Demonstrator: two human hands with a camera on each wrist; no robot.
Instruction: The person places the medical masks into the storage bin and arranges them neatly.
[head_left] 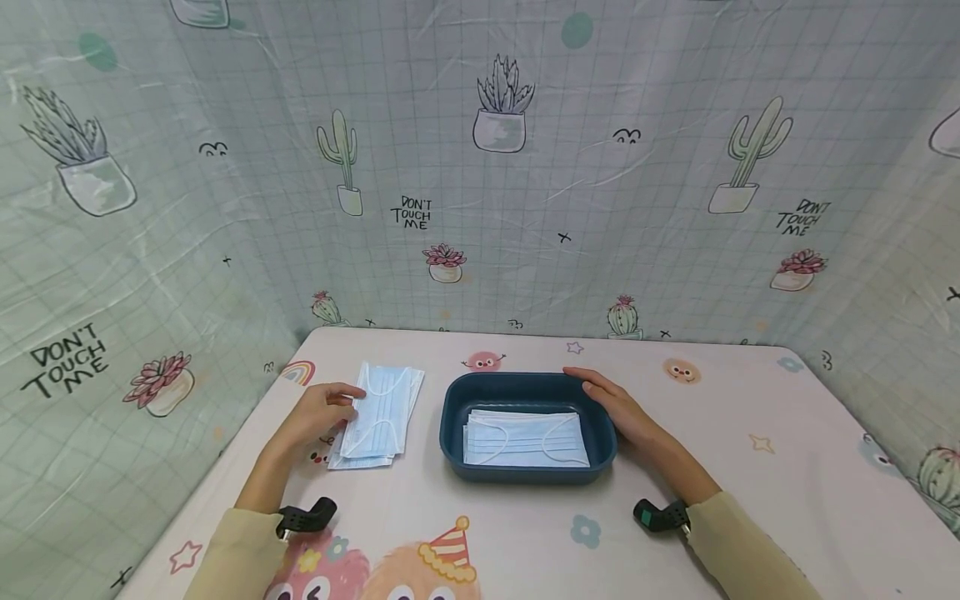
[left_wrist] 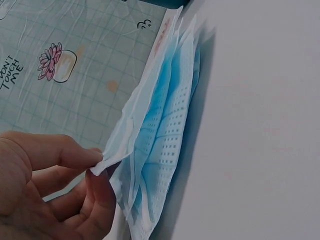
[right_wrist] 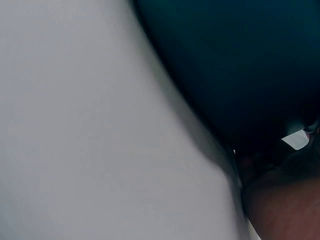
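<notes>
1. Left hand (head_left: pixel 321 412) pinches an edge of the blue mask pile (head_left: pixel 385 410), left of a dark basin (head_left: pixel 525 475) on the table (head_left: pixel 536 533).
2. Right hand (head_left: pixel 621 407) rests extended fingers on the basin's rim.
3. More masks (head_left: pixel 527 439) lie inside it.

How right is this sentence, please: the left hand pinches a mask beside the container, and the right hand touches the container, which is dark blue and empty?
One detail is wrong: the container is not empty. The head view shows light blue masks lying inside it. The left hand does pinch a mask beside it, and the right hand touches the dark blue container.
</notes>
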